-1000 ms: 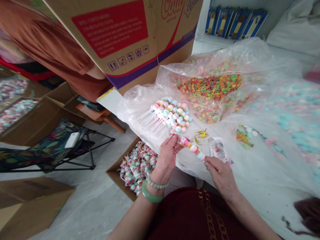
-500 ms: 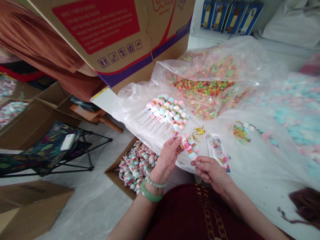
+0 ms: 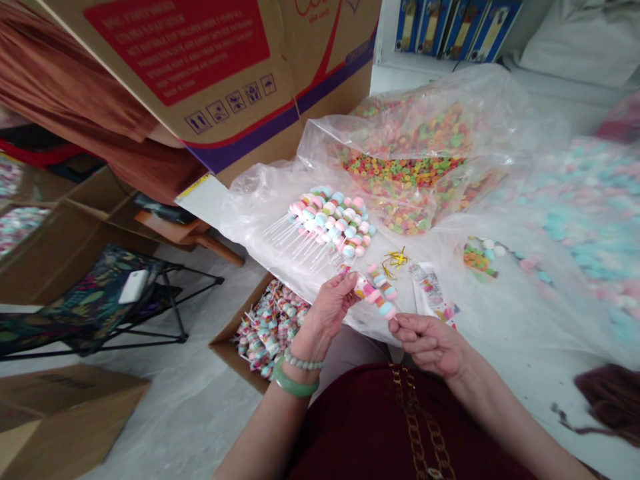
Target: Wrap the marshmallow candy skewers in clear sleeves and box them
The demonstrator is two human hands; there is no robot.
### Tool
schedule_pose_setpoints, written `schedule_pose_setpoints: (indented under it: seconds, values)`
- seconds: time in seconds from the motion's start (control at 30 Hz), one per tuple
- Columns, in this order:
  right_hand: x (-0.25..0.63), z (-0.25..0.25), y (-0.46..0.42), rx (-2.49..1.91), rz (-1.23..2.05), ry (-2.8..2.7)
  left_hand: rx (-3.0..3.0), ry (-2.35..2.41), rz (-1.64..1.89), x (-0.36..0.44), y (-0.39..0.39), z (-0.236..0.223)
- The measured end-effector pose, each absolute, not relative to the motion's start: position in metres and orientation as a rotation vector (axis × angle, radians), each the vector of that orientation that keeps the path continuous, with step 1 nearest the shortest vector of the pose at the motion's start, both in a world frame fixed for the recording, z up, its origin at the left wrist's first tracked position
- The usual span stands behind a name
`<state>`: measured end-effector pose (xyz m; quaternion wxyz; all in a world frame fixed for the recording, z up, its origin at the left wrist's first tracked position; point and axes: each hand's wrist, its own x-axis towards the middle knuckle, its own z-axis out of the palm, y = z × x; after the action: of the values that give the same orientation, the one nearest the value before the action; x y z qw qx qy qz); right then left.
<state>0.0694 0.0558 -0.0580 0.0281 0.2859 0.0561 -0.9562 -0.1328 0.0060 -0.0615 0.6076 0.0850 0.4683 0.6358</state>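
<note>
My left hand [image 3: 327,309] pinches the top of a candy skewer [image 3: 376,296] of pink, white and blue pieces in a clear wrapper. My right hand [image 3: 427,340], fingers curled, pinches the skewer's lower end. Both hands hover over the near edge of a table covered in clear plastic sheet [image 3: 505,313]. Just beyond lie a pile of unwrapped candy skewers [image 3: 330,220], a few gold twist ties [image 3: 395,258] and a stack of printed clear bags [image 3: 431,293].
An open bag of colourful ring candies [image 3: 415,173] lies further back. A cardboard box of wrapped skewers [image 3: 267,323] sits on the floor by my left knee. A large printed carton [image 3: 220,67] stands at the table's left. A folding stool [image 3: 95,297] holds a white phone.
My right hand has slid up the skewer from its far lower tip and curled closer to my left hand. The skewer has turned more upright and the view has shifted slightly.
</note>
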Motion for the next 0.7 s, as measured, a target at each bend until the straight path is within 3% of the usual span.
schedule_pose_setpoints:
  seconds: [0.3,0.47,0.7]
  values:
    - [0.070,-0.065,0.066,0.665,-2.892,0.117,0.232,1.146,1.388,-0.135,0.001,-0.065]
    - [0.057,-0.055,0.049,1.061,-2.882,0.639,0.176,1.137,1.438,-0.140,0.002,-0.062]
    - [0.047,-0.052,0.035,1.567,-2.623,1.469,0.103,1.109,1.566,-0.150,0.005,-0.060]
